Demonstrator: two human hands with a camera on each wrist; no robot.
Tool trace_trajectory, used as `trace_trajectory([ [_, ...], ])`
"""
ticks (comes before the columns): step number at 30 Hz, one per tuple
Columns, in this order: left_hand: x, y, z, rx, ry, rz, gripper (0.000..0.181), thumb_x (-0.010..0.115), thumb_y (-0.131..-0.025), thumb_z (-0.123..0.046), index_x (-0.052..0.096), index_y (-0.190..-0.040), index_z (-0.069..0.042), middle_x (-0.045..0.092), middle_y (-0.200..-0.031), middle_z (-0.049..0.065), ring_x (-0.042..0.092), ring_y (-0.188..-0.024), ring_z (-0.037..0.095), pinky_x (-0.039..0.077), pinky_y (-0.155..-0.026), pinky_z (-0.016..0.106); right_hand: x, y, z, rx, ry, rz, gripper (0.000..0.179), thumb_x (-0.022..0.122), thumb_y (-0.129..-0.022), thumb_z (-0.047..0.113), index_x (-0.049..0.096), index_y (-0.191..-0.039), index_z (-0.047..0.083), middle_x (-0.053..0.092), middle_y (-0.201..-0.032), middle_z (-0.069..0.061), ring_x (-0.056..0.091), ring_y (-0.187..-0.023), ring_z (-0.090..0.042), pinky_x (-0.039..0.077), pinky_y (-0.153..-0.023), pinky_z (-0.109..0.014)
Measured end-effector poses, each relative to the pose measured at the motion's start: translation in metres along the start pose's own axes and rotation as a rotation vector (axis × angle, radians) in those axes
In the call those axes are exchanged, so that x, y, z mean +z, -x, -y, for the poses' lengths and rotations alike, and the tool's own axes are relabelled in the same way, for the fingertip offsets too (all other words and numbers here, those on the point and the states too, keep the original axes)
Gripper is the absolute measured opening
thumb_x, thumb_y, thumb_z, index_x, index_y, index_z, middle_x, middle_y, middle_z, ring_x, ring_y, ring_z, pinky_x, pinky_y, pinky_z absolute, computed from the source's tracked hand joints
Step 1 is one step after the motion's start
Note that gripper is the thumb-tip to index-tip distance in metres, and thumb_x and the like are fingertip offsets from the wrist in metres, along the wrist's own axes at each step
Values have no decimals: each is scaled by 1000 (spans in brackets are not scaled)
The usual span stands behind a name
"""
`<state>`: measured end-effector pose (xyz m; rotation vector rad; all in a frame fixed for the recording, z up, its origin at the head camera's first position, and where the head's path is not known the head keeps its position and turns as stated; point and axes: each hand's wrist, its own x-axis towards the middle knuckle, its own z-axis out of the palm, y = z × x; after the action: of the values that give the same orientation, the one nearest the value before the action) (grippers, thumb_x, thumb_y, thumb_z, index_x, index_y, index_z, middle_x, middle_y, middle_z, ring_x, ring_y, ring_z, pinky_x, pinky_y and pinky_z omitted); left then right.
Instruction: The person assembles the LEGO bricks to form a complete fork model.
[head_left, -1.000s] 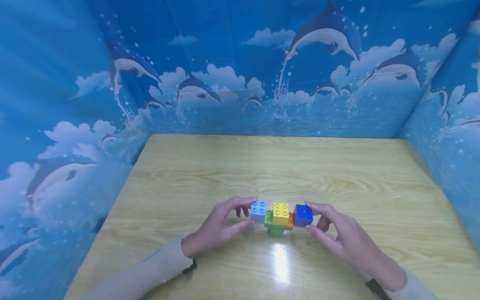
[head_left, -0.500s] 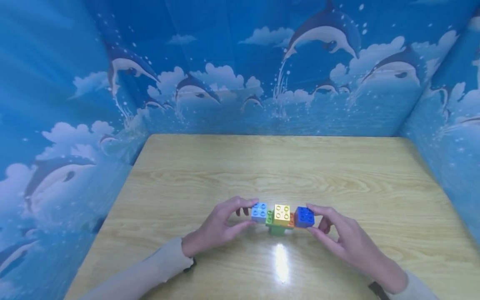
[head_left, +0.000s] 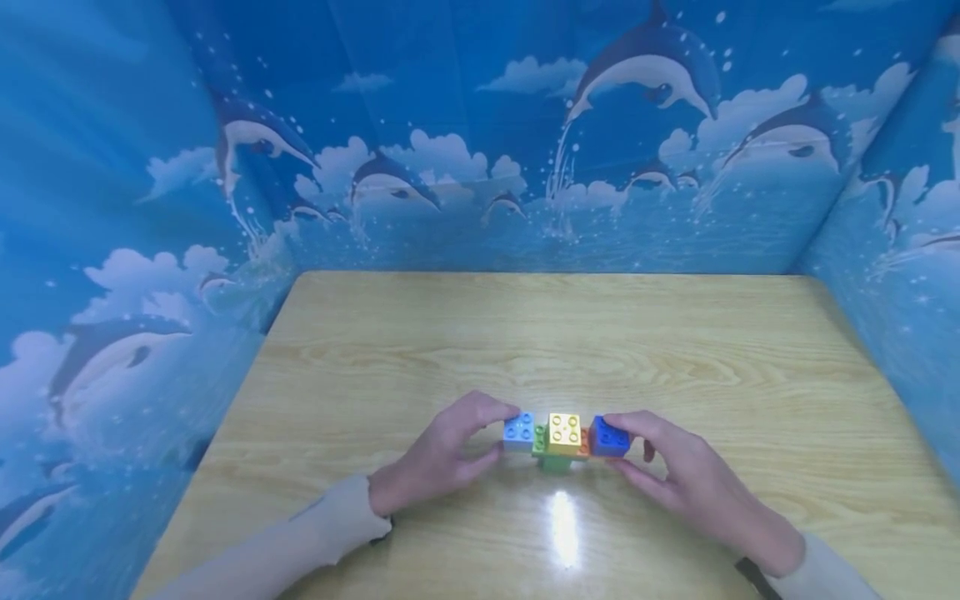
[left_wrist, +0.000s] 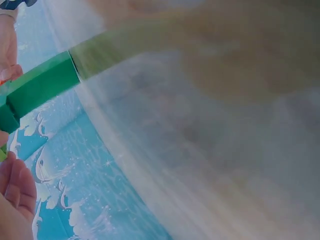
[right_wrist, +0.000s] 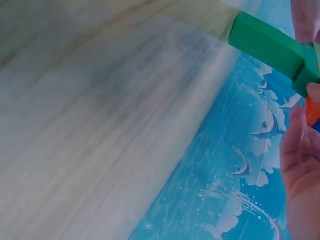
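Note:
A toy building-brick structure stands on the table, carried by a green upright [left_wrist: 45,82]. Across its top runs a bar of a light green brick [head_left: 539,438] and an orange brick [head_left: 584,442]. A yellow brick [head_left: 564,433] sits in the middle, between a light blue brick [head_left: 517,432] on the left end and a dark blue brick [head_left: 610,439] on the right. My left hand [head_left: 442,446] pinches the light blue end, index fingertip at its top corner. My right hand [head_left: 693,475] grips the dark blue brick, index finger on top, thumb low in front.
The wood-grain table [head_left: 420,333] extends behind and around the structure. A blue dolphin-print backdrop [head_left: 465,225] closes off the back and both sides. A bright light reflection lies on the tabletop in front of the bricks.
My right index finger has slid from the side of the dark blue brick onto its top. My left index fingertip has come over the light blue brick's corner. The bricks appear slightly lower in view.

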<state>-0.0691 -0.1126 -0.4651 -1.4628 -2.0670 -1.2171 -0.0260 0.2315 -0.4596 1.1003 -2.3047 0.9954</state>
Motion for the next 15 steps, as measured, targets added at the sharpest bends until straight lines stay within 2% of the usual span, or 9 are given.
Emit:
trace_trajectory([
  [3,0,-3,2,15,-43,-11,65,82,-80,11,58,-140,7,69,-129,16,69,-115,27,60,-97,33,-1,0,-3,23,7,-28,56,57,-112,47,60,-144,0,76,-114,-10,64,-76,-10,51,-63,-14],
  [6,0,-7,5,-14,-69,-7,69,83,-81,8,57,-144,5,65,-136,17,66,-121,29,61,-90,31,-3,0,-6,94,-32,-29,60,59,-110,49,60,-148,3,75,-109,-10,63,-78,-10,51,-61,-15],
  [8,-1,-10,8,-55,-45,-1,71,84,-81,9,57,-147,4,63,-141,17,64,-124,29,61,-83,30,-5,-4,-9,137,-79,-19,59,75,-104,38,60,-149,4,74,-116,-10,65,-85,-11,53,-63,-17],
  [10,-2,-13,11,-106,-5,4,72,84,-82,11,57,-148,2,61,-145,16,61,-126,29,62,-80,34,-7,-11,-14,161,-105,-6,67,89,-93,19,60,-151,4,70,-128,-11,64,-99,-13,55,-69,-18],
  [13,-3,-16,16,-188,51,10,72,82,-82,13,57,-148,0,61,-147,14,58,-127,28,63,-79,41,-8,-20,-21,169,-113,15,84,94,-75,-8,61,-151,4,63,-145,-14,61,-116,-16,56,-75,-20],
  [15,-2,-18,19,-248,90,19,70,81,-84,14,58,-148,-1,62,-146,12,58,-126,26,64,-80,45,-7,-24,-26,183,-98,31,86,95,-72,-11,61,-150,5,63,-146,-12,61,-116,-16,57,-75,-22],
])
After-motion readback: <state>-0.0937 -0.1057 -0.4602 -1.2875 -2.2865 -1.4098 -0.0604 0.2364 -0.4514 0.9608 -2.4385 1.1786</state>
